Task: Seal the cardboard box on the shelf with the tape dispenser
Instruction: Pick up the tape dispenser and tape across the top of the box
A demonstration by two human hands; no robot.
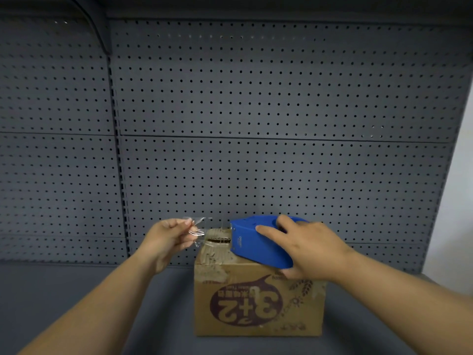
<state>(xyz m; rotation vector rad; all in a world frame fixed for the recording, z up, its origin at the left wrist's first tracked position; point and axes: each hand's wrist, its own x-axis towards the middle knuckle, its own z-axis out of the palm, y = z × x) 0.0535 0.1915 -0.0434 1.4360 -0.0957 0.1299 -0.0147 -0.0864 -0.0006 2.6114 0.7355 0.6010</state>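
Left hand (166, 237) fingers pinched the free end of clear tape (198, 228); right hand (304, 248) fingers clamped the blue plastic tape dispenser (252, 242) atop the worn brown cardboard box (256, 303). Risk judged: the slack strip between the fingers could fold onto itself or land crooked off the seam.

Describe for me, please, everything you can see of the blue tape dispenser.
The tape dispenser is a smooth, rounded shell of what looks like blue plastic, with small pale print near its front edge. It rests tilted on top of the cardboard box. The right hand grips it from above and beside. A strip of clear tape runs leftward from its front to the left hand, which pinches the tape's free end.
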